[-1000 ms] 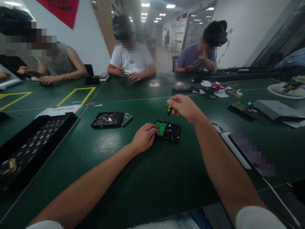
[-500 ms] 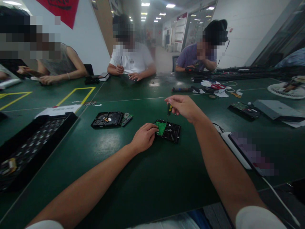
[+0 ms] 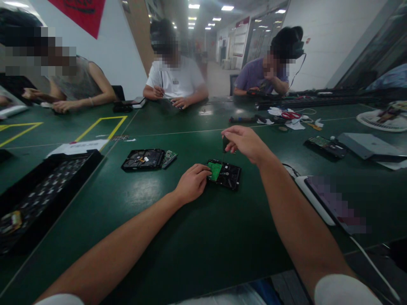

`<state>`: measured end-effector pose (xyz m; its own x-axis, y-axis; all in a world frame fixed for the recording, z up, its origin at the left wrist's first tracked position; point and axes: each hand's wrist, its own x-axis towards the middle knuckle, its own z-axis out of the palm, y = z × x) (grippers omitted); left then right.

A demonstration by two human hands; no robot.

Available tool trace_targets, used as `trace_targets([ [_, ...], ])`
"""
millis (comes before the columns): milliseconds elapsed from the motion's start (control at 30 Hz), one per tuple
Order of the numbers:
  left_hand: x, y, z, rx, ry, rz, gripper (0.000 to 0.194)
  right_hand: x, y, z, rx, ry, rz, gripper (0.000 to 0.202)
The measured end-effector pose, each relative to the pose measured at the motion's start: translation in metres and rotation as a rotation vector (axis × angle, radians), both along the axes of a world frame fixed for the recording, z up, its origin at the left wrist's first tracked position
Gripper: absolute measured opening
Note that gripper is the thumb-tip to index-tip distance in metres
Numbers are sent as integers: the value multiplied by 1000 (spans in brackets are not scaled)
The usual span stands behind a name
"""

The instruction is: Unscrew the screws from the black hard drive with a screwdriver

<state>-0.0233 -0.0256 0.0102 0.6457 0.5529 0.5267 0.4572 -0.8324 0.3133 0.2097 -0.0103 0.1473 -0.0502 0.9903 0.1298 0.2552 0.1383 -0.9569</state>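
In my right hand (image 3: 240, 142) I am pinching a screwdriver (image 3: 225, 146) by its dark handle, thumb against fingers, with its thin shaft pointing down. The hard drive (image 3: 231, 177) is lying flat just below that grip, and the tip is meeting it near the right edge of its green board (image 3: 215, 170); from this feed I am not making out whether it is sitting in a screw. My left hand (image 3: 192, 182) is holding the drive by its left end, fingers bent together onto the board side. Farther left on the green table (image 3: 197, 250), a second drive (image 3: 143, 160) is lying with a loose circuit board (image 3: 169, 159) just beside it, and a long black tray (image 3: 93, 160) is standing beyond. Over to the right, another drive (image 3: 326, 149) is lying near a grey box (image 3: 370, 146). Across from me, three people are sitting at the table.
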Motion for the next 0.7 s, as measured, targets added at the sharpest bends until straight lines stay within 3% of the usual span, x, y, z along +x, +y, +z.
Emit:
trace_targets([
  [200,0,0,0,8,-3,-2,31,3,-2,2,53,-84,48,15],
  [433,0,0,0,6,4,1,30,2,-4,1,64,-94,-43,21],
  [700,0,-1,1,8,-2,-8,30,0,-2,2,24,-26,7,11],
])
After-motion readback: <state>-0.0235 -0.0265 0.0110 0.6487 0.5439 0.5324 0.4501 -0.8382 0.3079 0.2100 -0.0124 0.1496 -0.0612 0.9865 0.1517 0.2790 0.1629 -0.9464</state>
